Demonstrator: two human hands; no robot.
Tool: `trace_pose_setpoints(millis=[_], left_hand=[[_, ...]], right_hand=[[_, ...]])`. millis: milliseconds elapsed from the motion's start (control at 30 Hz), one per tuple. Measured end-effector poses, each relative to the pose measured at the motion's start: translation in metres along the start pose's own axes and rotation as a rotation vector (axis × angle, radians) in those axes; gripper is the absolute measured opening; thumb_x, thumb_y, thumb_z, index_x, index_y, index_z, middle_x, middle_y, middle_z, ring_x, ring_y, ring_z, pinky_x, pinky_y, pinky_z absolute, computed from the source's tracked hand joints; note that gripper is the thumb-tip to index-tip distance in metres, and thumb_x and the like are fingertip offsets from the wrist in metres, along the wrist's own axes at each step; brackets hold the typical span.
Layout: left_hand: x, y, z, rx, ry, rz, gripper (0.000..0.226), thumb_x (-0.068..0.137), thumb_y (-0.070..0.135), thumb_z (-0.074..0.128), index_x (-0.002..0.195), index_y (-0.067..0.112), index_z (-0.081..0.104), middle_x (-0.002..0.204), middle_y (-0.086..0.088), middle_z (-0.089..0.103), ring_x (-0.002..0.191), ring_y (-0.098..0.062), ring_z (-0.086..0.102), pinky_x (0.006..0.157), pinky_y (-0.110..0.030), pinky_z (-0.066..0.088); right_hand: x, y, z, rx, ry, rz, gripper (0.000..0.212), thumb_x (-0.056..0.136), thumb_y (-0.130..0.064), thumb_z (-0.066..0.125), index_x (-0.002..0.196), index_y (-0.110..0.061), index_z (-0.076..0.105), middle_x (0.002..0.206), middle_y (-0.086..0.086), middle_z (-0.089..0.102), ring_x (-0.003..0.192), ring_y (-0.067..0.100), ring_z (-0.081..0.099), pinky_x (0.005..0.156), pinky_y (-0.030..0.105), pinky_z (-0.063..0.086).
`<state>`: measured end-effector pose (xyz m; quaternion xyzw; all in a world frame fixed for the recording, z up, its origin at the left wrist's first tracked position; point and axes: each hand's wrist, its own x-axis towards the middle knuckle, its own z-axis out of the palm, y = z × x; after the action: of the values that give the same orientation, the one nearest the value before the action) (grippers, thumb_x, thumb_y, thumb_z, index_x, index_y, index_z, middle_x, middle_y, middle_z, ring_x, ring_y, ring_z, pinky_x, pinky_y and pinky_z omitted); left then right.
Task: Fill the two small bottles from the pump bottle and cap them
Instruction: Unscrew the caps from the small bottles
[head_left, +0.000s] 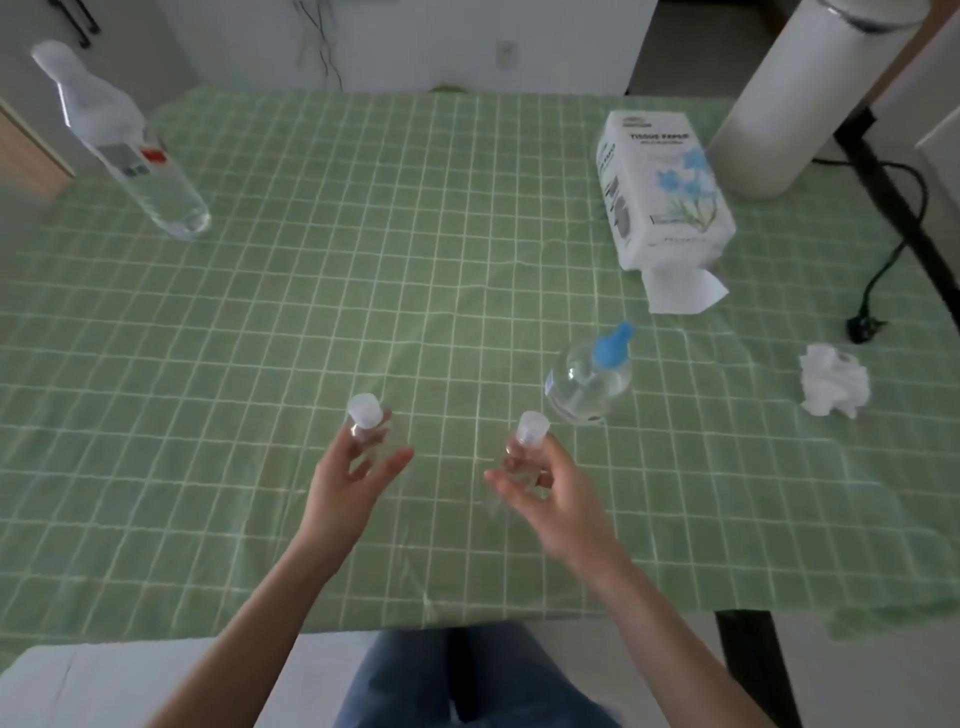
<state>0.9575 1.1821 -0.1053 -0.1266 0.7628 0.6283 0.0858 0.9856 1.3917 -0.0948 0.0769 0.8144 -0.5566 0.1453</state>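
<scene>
1. Nearest the camera, the person's jeans (467, 675) show below the near edge of the table (208, 322), which is covered in a green checked cloth.
2. The left hand (353, 470) grips the left bottle (368, 434). The thumb and fingers curl loosely round its clear body, and its white cap is on and points up and away.
3. The right hand (553, 486) holds the right bottle (525, 444) with the fingers wrapped round the lower body. This bottle is also capped in white and tilts slightly. The hand is blurred, so the exact hold of each finger cannot be told.
4. Both small bottles are over the middle of the near half of the cloth, well apart from each other. Whether their bases touch the cloth cannot be told.
5. The pump bottle (589, 387) stands on the cloth just beyond the right hand, not touching it. It is clear, with a blue pump head.
6. A crumpled tissue (834, 387) lies to its right, near the table's right side.
7. A black plug (865, 328) with its cable lies beyond that, at the right edge.
8. A tissue pack (662, 187) lies further back, with a sheet sticking out of its near end.
9. Farthest back, a large water bottle (130, 148) stands at the left, and a white cylinder (800, 98) stands at the right.
</scene>
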Motion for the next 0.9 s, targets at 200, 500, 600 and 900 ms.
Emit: trace_pose_setpoints(millis=[200,500,600,900], left_hand=[[0.058,-0.008,0.004,0.057,-0.025,0.106,0.046,0.078,0.013,0.074,0.117,0.029,0.055,0.106,0.014,0.061,0.102,0.004,0.055,0.094,-0.019,0.039],[0.092,-0.043,0.006,0.095,-0.004,0.330,0.037,0.074,0.025,0.076,0.097,0.044,0.054,0.099,0.021,0.062,0.093,0.009,0.059,0.074,-0.012,0.043],[0.096,-0.050,0.009,0.090,-0.019,0.336,0.040,0.067,0.037,0.075,0.098,0.041,0.051,0.102,0.025,0.058,0.093,0.017,0.055,0.070,-0.004,0.042],[0.059,-0.071,0.012,0.106,0.278,0.404,0.067,0.052,0.046,0.076,0.109,0.031,0.046,0.108,0.017,0.047,0.095,-0.001,0.052,0.086,-0.022,0.042]], right_hand=[[0.035,-0.005,0.008,-0.048,0.033,-0.102,0.024,0.084,-0.044,0.067,0.099,-0.046,0.049,0.099,-0.024,0.060,0.093,-0.019,0.055,0.079,0.001,0.040],[0.080,-0.001,0.019,-0.096,0.119,-0.306,0.035,0.072,-0.063,0.061,0.101,-0.045,0.052,0.104,-0.037,0.060,0.098,-0.016,0.057,0.082,0.004,0.040],[0.090,0.002,0.019,-0.109,0.133,-0.357,0.038,0.070,-0.064,0.060,0.101,-0.045,0.052,0.104,-0.037,0.059,0.097,-0.017,0.057,0.080,0.001,0.039],[0.092,0.012,0.018,-0.046,0.140,-0.471,0.044,0.066,-0.063,0.064,0.104,-0.042,0.055,0.101,-0.031,0.066,0.096,-0.013,0.061,0.077,0.003,0.043]])
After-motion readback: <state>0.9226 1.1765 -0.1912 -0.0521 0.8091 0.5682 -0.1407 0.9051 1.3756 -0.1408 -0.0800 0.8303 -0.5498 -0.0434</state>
